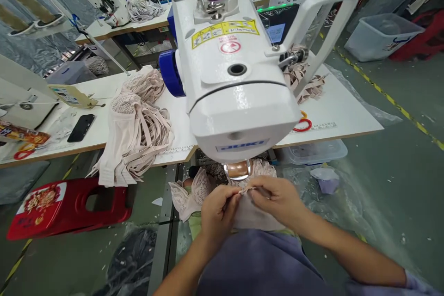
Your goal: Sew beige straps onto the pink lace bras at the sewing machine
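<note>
A white sewing machine [239,101] fills the upper middle of the head view. Below its head, my left hand [220,210] pinches the edge of a beige fabric piece [255,215] between thumb and fingers. My right hand [277,196] pinches the same edge just to the right, a short gap from the left hand. The fabric hangs down over my lap. A beige lace bra cup [199,192] lies left of my left hand. Lace fabric also shows behind my right hand, beside the machine's shiny metal part [238,170].
Stacked beige garments [138,134] hang over the left table's front edge, near a black phone [81,128]. Red-handled scissors [303,125] and a ruler lie on the right tabletop [354,111]. A red stool [69,208] stands lower left. Clear plastic bags lie on the floor at right.
</note>
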